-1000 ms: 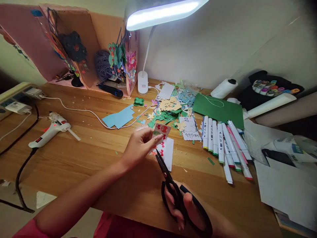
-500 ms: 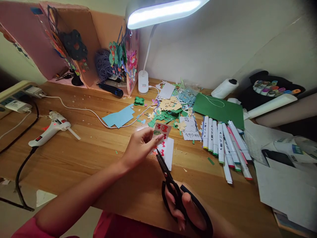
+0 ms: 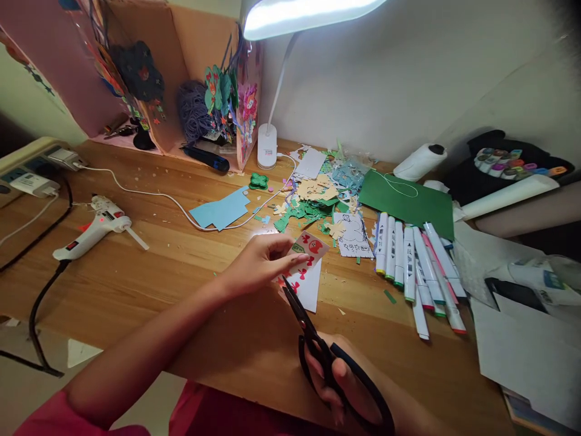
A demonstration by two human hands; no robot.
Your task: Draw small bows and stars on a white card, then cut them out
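A small card with red bows and a red figure (image 3: 313, 248) is pinched between the thumb and fingers of my left hand (image 3: 258, 260), over the middle of the table. Black scissors (image 3: 306, 324) are in my right hand (image 3: 331, 375), whose fingers pass through the handle loops. The scissor tips point up and left, close to the card's lower left edge and just below my left thumb. Beneath the card, a white sheet (image 3: 311, 290) lies on the table.
Paper scraps (image 3: 313, 206), a drawn card (image 3: 354, 235) and blue paper (image 3: 220, 209) lie behind my hands. White markers (image 3: 408, 260) are at the right, a glue gun (image 3: 93, 233) at the left. A lamp (image 3: 267, 145) stands at the back.
The card in my left hand has turned clockwise, its top now leaning further right. The whole view has shifted slightly. My right hand still holds the scissors.
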